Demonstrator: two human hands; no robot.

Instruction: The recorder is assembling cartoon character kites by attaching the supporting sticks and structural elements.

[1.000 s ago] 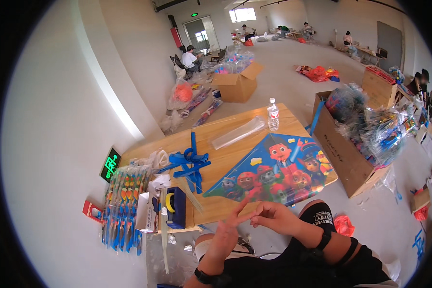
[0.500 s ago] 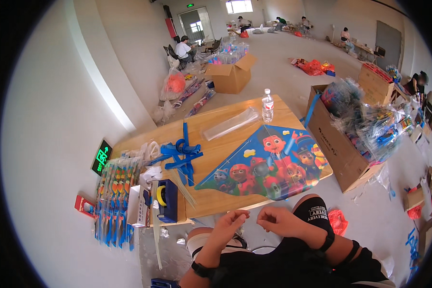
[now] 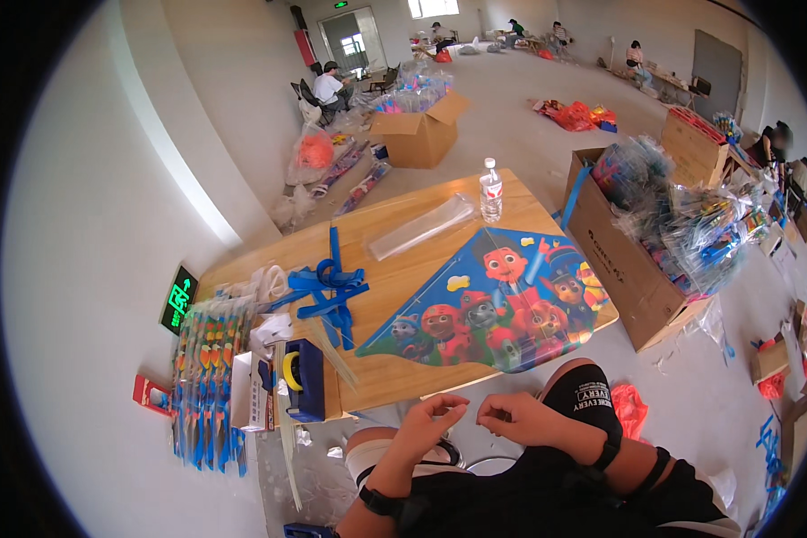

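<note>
My left hand (image 3: 429,423) and my right hand (image 3: 516,417) hover over my lap, just off the table's near edge, with a small gap between them. The fingers of both are bent in, thumbs against or close to forefingers; whatever they pinch, if anything, is too small to make out. Beyond them a kite (image 3: 475,316) printed with cartoon characters lies spread on the wooden table (image 3: 403,381), its lower edge nearest my hands. Blue strips (image 3: 329,291) are heaped to its left. A clear plastic sleeve (image 3: 421,229) lies behind it.
A water bottle (image 3: 490,191) stands at the table's far edge. A dark blue tape dispenser (image 3: 309,381) with yellow tape is at the left, beside packed kites (image 3: 211,386) hanging over the edge. Right of the table stands a big carton (image 3: 628,260) of bagged goods. Several people work farther off.
The view has shifted slightly, so the table and room sit a little further left and up. My hands keep nearly the same pose, and the kite stays where it lay.
</note>
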